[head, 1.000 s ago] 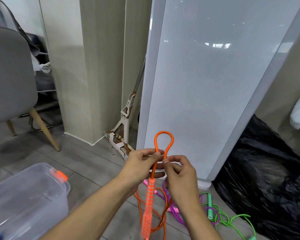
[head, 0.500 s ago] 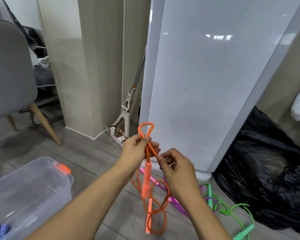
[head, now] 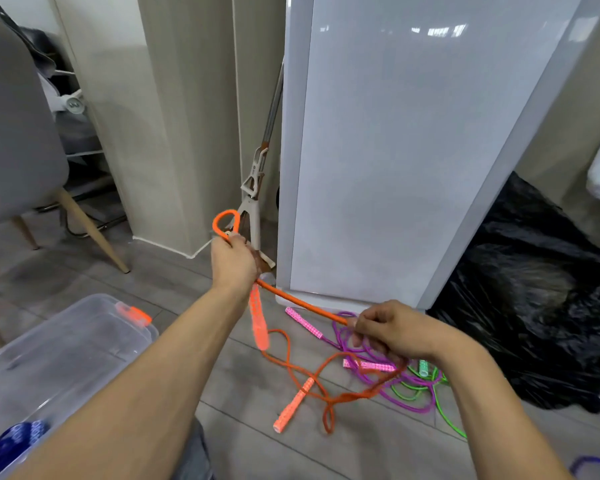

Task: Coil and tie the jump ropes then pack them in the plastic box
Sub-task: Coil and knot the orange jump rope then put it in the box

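- Left hand (head: 234, 261) grips the orange jump rope (head: 302, 303) below its small loop, 1 handle (head: 258, 323) dangling; right hand (head: 392, 332) pinches the taut strand lower down.
- Best wound in even turns under steady tension, I judge; the plastic box (head: 94, 337) sits left.

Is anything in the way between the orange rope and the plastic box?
No object lies on the floor between the orange rope and the plastic box; only the left arm crosses there. Its lid seems on.

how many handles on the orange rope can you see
2. The upper handle hangs just below the left hand, which grips the orange rope; the lower handle lies on the floor among the slack. Neither is hidden.
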`<state>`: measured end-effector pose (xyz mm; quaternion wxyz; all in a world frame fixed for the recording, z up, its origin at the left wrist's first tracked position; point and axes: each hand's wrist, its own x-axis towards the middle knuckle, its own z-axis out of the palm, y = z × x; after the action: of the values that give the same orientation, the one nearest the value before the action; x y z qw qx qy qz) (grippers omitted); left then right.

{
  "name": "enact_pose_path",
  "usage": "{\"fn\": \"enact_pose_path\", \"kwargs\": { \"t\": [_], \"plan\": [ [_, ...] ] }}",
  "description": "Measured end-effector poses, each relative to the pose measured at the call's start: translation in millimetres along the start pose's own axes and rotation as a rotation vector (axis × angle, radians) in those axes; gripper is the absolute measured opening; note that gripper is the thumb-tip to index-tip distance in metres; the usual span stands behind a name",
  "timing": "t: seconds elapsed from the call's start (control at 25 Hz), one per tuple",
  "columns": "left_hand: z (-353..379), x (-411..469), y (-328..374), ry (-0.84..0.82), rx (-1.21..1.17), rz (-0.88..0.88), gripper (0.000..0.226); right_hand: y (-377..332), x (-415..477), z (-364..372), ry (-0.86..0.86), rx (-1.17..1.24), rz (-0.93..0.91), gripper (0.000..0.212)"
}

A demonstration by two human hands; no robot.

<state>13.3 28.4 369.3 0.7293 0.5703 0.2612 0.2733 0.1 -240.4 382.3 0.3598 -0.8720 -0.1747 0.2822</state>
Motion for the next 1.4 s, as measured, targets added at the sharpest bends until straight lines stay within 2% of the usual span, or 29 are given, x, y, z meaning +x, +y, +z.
{"fn": "enact_pose_path", "kwargs": {
  "t": [0.08,0.12,0.24,0.36,0.52,0.68,0.76,0.88,1.04,1.12,1.24,1.4],
  "plan": [
    [-6,5,-1,-0.016,0.193,0.076,0.022,5,-2,-8,0.126,-0.103,-0.024,0.034],
    [-5,1,-1,-0.074,0.251,0.079,0.021,4,-2,-10,0.216,-0.119,-0.067,0.032],
    [5,-29,7,-0.361,0.274,-0.004,0.018,-9,0,-4,0.41,0.01,-0.208,0.029],
    [14,-58,14,-0.598,0.35,-0.011,0.017,-26,-1,7,0.435,0.137,-0.316,0.027],
    [14,-72,10,-0.72,0.473,0.004,0.021,-38,3,20,0.484,0.195,-0.329,0.024],
    [19,-87,12,-0.877,0.498,0.036,0.023,-40,3,23,0.547,0.421,-0.351,0.021],
    [19,-91,17,-0.952,0.509,0.042,0.026,-41,-2,22,0.596,0.375,-0.34,0.021],
    [16,-90,19,-1.036,0.531,0.026,0.03,-34,0,21,0.68,0.142,-0.295,0.021],
    [15,-88,13,-0.971,0.375,-0.089,0.024,-27,5,20,0.656,0.128,-0.215,0.026],
    [16,-85,9,-0.911,0.349,-0.142,0.022,-27,6,21,0.57,0.127,-0.207,0.025],
    [16,-74,2,-0.738,0.489,-0.09,0.025,-23,8,19,0.4,0.112,-0.17,0.027],
    [15,-53,-2,-0.468,0.496,-0.008,0.028,-8,5,8,0.365,0.056,-0.057,0.035]
  ]
}}
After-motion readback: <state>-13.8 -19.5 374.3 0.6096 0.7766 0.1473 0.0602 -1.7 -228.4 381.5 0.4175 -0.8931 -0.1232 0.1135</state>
